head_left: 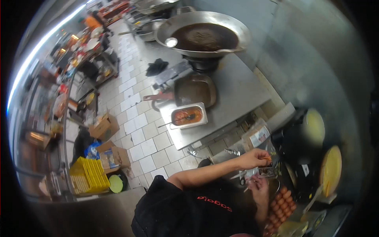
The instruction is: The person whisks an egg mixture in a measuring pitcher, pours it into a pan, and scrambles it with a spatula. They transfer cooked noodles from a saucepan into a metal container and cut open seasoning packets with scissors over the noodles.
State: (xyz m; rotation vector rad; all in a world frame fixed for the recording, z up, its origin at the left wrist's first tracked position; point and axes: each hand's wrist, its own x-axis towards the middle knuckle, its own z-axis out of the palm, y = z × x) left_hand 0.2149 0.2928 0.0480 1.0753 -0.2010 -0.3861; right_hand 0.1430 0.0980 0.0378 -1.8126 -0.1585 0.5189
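My left hand (256, 158) reaches out with its fingers pinched on a small orange piece (268, 158). Just below it in the view, my right hand (258, 186) has its fingers curled around something small and pale that is too blurred to name. Under and beside the hands is a small container (267, 171) with dark contents. Several brown eggs (282, 205) stand in rows beside my right forearm.
A large wok (242, 33) of dark liquid stands on a steel counter (241, 91). Nearer are a square pan (213, 89) and a metal tray (204, 114) of red food. At the right are a yellow round item (331, 168) and a dark pan (292, 142).
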